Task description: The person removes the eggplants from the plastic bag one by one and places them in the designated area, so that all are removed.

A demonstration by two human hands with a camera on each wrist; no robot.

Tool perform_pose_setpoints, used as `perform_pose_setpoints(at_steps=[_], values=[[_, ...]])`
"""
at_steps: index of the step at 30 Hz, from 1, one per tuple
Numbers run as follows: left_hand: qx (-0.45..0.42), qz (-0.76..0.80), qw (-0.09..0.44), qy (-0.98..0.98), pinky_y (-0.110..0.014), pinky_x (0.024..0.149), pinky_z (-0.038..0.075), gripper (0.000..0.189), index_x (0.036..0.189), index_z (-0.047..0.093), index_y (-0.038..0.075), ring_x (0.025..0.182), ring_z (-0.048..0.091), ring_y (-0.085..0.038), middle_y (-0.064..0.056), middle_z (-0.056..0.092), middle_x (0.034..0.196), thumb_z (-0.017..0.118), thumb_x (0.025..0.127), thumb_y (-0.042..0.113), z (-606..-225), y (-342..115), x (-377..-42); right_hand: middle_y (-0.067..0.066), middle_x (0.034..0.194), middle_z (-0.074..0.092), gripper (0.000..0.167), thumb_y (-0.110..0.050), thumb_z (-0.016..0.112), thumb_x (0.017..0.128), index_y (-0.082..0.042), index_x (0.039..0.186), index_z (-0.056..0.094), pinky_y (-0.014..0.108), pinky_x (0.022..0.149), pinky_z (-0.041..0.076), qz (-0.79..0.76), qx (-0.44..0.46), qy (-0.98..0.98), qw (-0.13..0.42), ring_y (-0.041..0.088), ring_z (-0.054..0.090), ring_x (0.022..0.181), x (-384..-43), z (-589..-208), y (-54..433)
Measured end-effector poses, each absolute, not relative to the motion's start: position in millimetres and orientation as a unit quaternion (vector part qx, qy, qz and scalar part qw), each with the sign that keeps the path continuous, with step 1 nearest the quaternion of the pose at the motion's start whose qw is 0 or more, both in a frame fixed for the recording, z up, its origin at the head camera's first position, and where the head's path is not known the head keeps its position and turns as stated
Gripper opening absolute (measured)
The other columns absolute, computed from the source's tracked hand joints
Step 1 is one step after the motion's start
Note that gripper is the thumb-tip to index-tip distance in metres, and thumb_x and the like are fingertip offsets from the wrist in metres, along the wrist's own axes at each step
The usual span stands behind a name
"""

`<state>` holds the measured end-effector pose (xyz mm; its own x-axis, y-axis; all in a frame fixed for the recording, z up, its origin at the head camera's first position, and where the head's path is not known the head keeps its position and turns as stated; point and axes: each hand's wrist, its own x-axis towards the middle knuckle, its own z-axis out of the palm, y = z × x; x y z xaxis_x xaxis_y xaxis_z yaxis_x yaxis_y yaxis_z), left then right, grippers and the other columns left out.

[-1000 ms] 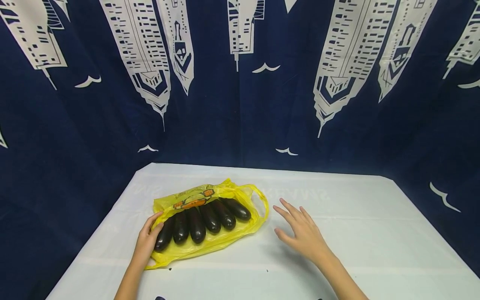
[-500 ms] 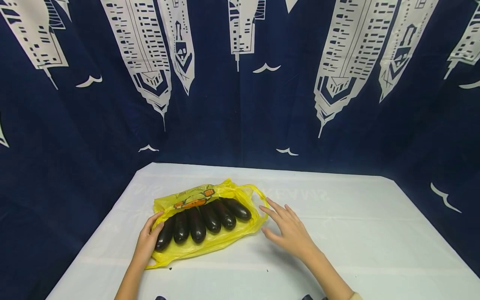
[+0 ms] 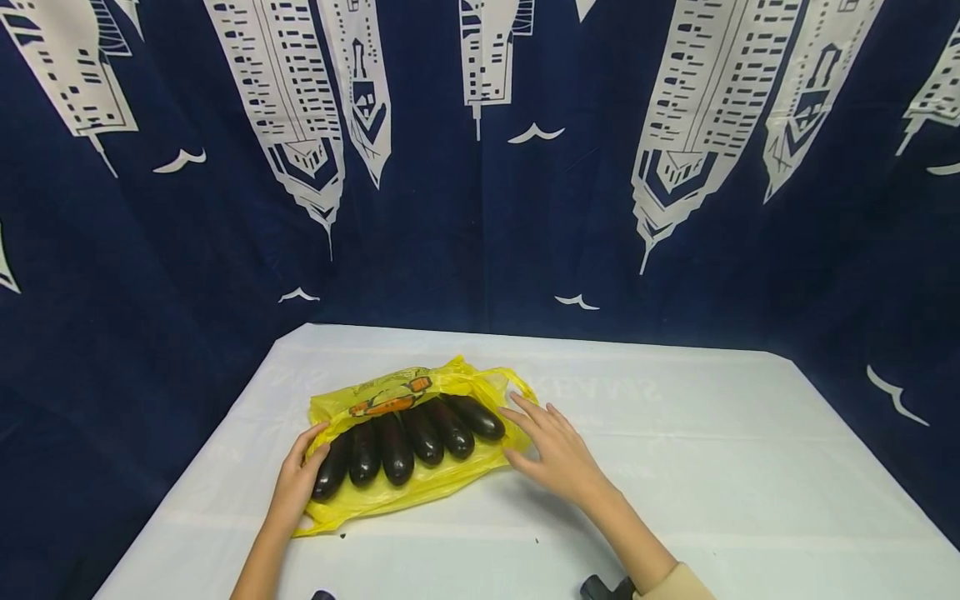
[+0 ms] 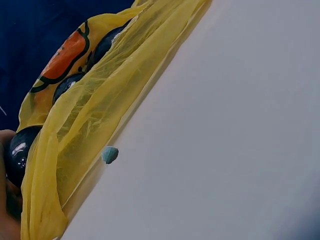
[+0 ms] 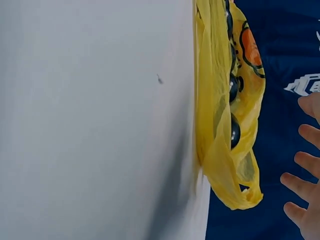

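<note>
A yellow plastic bag [image 3: 405, 504] lies on its side on the white table, its mouth toward me. Several dark eggplants [image 3: 397, 450] lie side by side in the mouth, round ends facing me. At the bag's left end my left hand [image 3: 295, 479] rests against its edge and the leftmost eggplant [image 4: 21, 155], fingers loosely bent. My right hand [image 3: 558, 454] is over the bag's right end by the handle, fingers spread, holding nothing. In the right wrist view its fingertips are apart from the bag [image 5: 225, 165]; the head view cannot settle contact there.
The white table [image 3: 712, 467] reaches out on both sides of the bag. A dark blue curtain [image 3: 480, 225] with white building prints hangs behind it. A small crumb [image 4: 109, 155] lies near the bag's front edge. A dark object [image 3: 596, 587] shows beside my right sleeve.
My right hand has moved left from beside the bag to over its right end, fingers still spread. The left hand, the bag and the eggplants have stayed in place.
</note>
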<state>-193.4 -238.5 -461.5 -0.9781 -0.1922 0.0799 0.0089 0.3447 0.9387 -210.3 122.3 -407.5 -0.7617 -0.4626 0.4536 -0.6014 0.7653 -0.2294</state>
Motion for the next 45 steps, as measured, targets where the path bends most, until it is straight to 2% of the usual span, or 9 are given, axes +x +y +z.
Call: perform_pose_setpoints(at_steps=[15,23,37,45], values=[[0.061,-0.569,0.085,-0.816,-0.055,0.111,0.014,0.044,0.135,0.039,0.013,0.139,0.015,-0.032,-0.013,0.028,0.147,0.044,0.096,0.031,-460.5,-237.3,-193.3,0.006,0.142,0.04,0.051,-0.037,0.059,0.083,-0.021,0.131,0.049,0.051,0.104,0.034,0.214,0.29,-0.919,0.159,0.03,0.042,0.127,-228.7,-412.8,102.7],[0.057,-0.567,0.088,-0.817,-0.055,0.111,0.014,0.044,0.135,0.038,0.012,0.139,0.016,-0.032,-0.013,0.03,0.146,0.044,0.096,0.031,-462.1,-238.7,-192.0,0.002,0.144,0.037,0.05,-0.038,0.056,0.085,-0.024,0.133,0.046,0.054,0.092,0.044,0.226,0.275,-0.928,0.107,0.029,0.042,0.127,-235.6,-410.8,90.4],[0.049,-0.566,0.094,-0.818,-0.056,0.11,0.015,0.045,0.135,0.039,0.012,0.138,0.017,-0.033,-0.014,0.03,0.146,0.045,0.095,0.033,-462.2,-239.3,-193.3,0.004,0.145,0.035,0.049,-0.034,0.056,0.087,-0.024,0.134,0.045,0.051,0.101,0.038,0.235,0.264,-0.934,0.047,0.028,0.036,0.132,-252.1,-419.4,79.8],[0.046,-0.563,0.094,-0.82,-0.057,0.109,0.015,0.045,0.134,0.039,0.013,0.138,0.017,-0.034,-0.015,0.03,0.146,0.045,0.095,0.034,-461.4,-239.3,-192.1,0.006,0.146,0.034,0.049,-0.035,0.055,0.088,-0.023,0.134,0.044,0.055,0.096,0.04,0.237,0.269,-0.933,0.022,0.032,0.037,0.131,-255.2,-426.6,76.3]])
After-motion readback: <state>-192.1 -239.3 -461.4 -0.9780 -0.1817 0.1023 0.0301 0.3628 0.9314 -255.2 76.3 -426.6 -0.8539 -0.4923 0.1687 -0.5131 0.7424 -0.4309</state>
